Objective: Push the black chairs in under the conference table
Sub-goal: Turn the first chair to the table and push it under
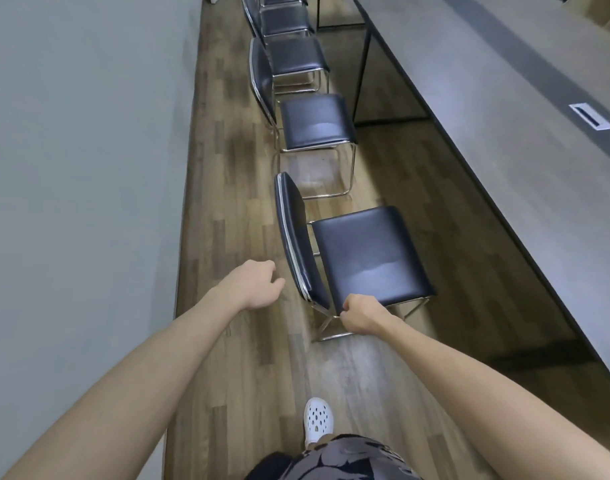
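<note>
— How do the arms lie?
— Both are bare and stretched forward. The left forearm runs in from 7 o'clock toward 1 o'clock, and the right forearm runs from 4 o'clock toward 10 o'clock.
— And the hands?
— The left grip is palm down, fingers loosely curled, holding nothing. The right grip sits at its 4 o'clock, knuckles up, fingers curled tight. Whether they clasp anything, I cannot tell.

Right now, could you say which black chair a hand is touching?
The nearest chair: the right hand grips its seat corner; the farther chairs stand untouched.
</note>
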A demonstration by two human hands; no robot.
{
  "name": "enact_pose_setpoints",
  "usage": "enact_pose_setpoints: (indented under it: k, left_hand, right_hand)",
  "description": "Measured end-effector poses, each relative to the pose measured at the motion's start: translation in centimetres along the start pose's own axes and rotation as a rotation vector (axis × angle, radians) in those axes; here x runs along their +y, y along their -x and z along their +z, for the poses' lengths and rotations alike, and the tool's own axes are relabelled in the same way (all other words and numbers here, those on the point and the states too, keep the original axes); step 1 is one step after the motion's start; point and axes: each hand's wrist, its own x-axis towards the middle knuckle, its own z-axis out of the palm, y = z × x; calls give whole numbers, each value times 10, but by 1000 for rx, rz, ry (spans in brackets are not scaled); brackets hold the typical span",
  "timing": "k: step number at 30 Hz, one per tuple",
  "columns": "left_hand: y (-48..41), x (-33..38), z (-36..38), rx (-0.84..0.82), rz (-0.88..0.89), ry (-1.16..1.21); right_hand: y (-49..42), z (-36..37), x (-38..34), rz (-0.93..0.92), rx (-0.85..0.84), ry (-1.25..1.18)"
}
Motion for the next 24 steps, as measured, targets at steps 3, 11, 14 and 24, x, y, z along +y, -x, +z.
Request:
enact_pose_setpoints:
  k: [3,11,14,24]
  left_hand:
    - [-12,2,6,-27,-16,-11]
    - [-38,5,5,-71,-5,-48]
    - [-49,5,2,-84,16,-67]
    - [-97,-23,-10,-176,111,-148]
  right_hand:
    - [-10,1,12,26,-26,-23]
    - [-27,8,27,63,-39,-98]
    - [-32,9,28,82,-19,-128]
    - [-52,17,12,225,15,-232]
